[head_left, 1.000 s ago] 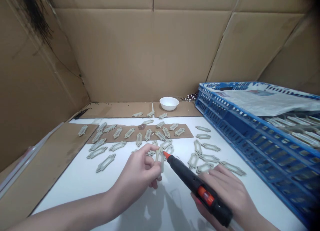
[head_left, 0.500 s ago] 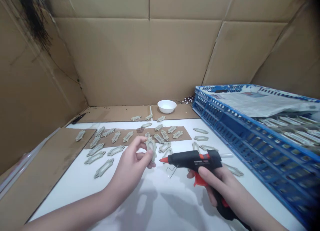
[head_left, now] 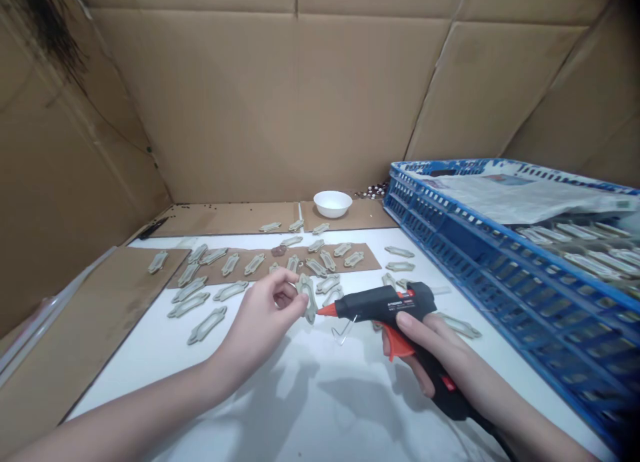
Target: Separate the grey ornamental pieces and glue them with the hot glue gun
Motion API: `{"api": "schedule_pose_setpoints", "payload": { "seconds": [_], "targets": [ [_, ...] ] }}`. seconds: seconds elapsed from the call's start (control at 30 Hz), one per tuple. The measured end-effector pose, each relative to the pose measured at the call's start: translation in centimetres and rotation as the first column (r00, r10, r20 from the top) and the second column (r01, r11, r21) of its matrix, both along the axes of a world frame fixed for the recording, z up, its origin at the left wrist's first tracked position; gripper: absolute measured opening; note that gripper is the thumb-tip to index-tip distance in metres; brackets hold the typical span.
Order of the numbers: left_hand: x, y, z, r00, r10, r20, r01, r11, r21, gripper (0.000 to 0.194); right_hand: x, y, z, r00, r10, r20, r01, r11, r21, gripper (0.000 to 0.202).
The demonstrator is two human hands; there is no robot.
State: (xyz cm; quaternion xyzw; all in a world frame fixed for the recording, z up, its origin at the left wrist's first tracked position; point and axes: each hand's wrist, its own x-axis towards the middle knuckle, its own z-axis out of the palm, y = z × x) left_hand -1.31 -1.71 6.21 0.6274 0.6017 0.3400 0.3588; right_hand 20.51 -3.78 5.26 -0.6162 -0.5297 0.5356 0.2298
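Pinched between the thumb and fingers of my left hand (head_left: pixel 273 312) is a small pale frame-shaped piece (head_left: pixel 307 298), held upright above the white table. My right hand (head_left: pixel 440 345) is wrapped round the handle of a black and orange hot glue gun (head_left: pixel 385 304). The gun's orange nozzle points left, and its tip is at or very near the lower right edge of the held piece. A clear glue stick (head_left: pixel 441 291) sticks out of its back. Several similar pale pieces, such as one frame piece (head_left: pixel 207 325), lie spread over the table behind my hands.
A blue plastic crate (head_left: pixel 500 282) with newspaper (head_left: pixel 505 199) and rows of pale pieces stands on the right. At the back sits a white bowl (head_left: pixel 333 204) on cardboard (head_left: pixel 225 220). Cardboard walls (head_left: pixel 300 109) enclose the table (head_left: pixel 240 395). The gun's cord (head_left: pixel 493 432) trails at lower right.
The glue gun's nozzle has come closer to the piece in my left hand, and that piece has turned slightly. The view has tilted a little downward.
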Motion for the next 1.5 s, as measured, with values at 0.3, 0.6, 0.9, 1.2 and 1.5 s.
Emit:
{"api": "schedule_pose_setpoints", "payload": {
  "seconds": [0.3, 0.6, 0.9, 1.2, 1.5],
  "targets": [
    [0.1, -0.4, 0.1, 0.999, -0.023, -0.037, 0.024, 0.999, 0.029, 0.011, -0.4, -0.3, 0.2, 0.999, -0.012, 0.037, 0.011, 1.000, 0.010, 0.055],
    [0.1, -0.5, 0.1, 0.999, -0.025, -0.038, 0.027, 0.999, 0.047, 0.008, -0.9, -0.6, 0.3, 0.998, 0.034, 0.043, -0.037, 0.997, 0.069, 0.054],
    [0.3, -0.5, -0.2, 0.999, -0.018, -0.041, 0.018, 1.000, 0.009, 0.010, -1.2, -1.1, 0.3, 0.989, 0.015, 0.150, -0.040, 0.986, 0.165, 0.050],
    [0.1, -0.1, -0.3, 0.998, 0.068, -0.009, -0.067, 0.992, 0.109, 0.012, -0.3, -1.2, -1.2, 0.893, 0.024, 0.449, -0.329, 0.716, 0.616, 0.030],
    [-0.3, 0.6, 0.5, 0.997, 0.077, 0.019, -0.078, 0.994, 0.080, 0.015, 0.3, 0.5, -0.7, 0.981, -0.097, 0.168, 0.046, 0.957, 0.287, 0.049]
  ]
}}
